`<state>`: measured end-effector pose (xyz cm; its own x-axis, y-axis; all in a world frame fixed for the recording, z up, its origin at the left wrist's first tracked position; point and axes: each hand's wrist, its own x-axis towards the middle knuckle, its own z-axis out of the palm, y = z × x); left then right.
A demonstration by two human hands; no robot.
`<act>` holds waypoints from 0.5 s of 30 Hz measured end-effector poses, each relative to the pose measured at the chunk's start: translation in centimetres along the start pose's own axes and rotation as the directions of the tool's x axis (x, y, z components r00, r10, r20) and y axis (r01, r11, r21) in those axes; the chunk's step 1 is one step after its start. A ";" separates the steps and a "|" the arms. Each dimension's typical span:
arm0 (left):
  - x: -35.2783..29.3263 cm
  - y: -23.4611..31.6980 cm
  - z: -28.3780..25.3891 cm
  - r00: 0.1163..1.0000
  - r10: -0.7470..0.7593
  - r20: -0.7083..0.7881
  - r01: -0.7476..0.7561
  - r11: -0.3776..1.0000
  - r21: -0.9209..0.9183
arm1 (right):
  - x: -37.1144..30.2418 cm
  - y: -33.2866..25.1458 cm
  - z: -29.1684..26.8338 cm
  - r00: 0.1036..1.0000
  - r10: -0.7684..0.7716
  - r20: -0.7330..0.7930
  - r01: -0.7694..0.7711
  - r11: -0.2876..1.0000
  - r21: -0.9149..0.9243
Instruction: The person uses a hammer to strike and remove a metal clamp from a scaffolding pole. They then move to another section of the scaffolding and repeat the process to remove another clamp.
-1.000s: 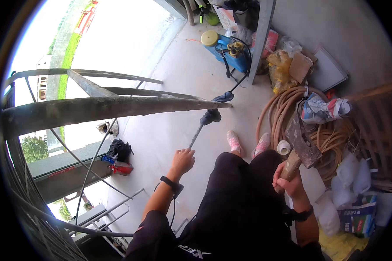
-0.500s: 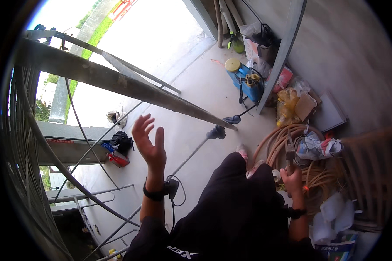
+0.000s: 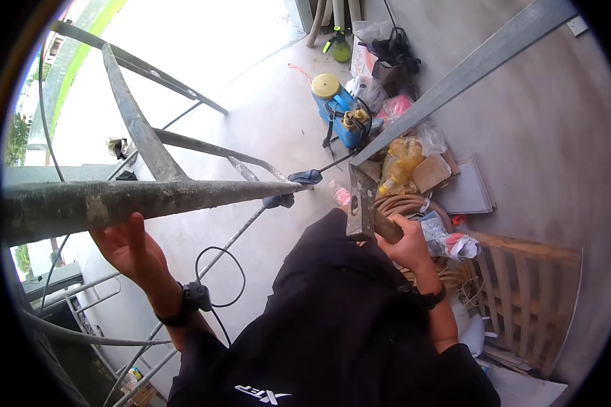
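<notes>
A hammer with a wooden handle and a worn metal head (image 3: 361,211) is held in my right hand (image 3: 409,245), its fingers wrapped round the handle. The head is raised in front of my dark clothing. On the left, my left hand (image 3: 134,252) is open at the underside of a thick grey scaffold pipe (image 3: 108,203). The thumb points up at the pipe, and some fingertips are hidden by it. Whether the hand bears on the pipe I cannot tell. Dark cloth wraps (image 3: 304,178) surround thin bars near the pipe's far end.
A blue backpack sprayer (image 3: 343,119) stands ahead, near a green spray bottle (image 3: 341,49). Bagged yellow items (image 3: 402,159), coiled brown hose (image 3: 441,210) and a wooden slatted frame (image 3: 529,292) lie on the right. A slanting metal post (image 3: 461,81) crosses the upper right.
My left hand has moved down and left to the scaffold pipe. My right hand has lifted the hammer up and inward. The view has shifted, and the pipe now appears more level.
</notes>
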<state>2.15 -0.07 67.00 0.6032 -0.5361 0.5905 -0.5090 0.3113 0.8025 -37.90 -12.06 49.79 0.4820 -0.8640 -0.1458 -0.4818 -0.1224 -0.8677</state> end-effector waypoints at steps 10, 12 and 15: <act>2.7 0.6 -2.8 0.944 -0.148 0.295 0.120 0.986 0.113 | 15.0 -5.8 -1.6 0.986 -0.005 0.164 -0.004 0.999 0.054; 1.7 1.4 -2.7 0.957 -0.192 0.217 0.162 0.975 0.150 | 17.5 -6.1 0.2 0.961 -0.007 0.278 -0.081 0.949 0.306; 0.7 2.4 -2.2 0.965 -0.251 0.080 0.239 0.962 0.135 | 20.7 -9.6 1.4 0.856 0.049 0.514 -0.351 0.784 0.511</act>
<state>2.68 2.00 69.51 0.6602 -0.6583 0.3616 -0.4282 0.0657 0.9013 -22.28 -28.13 54.45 0.7654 -0.4948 -0.4116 -0.1734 0.4573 -0.8723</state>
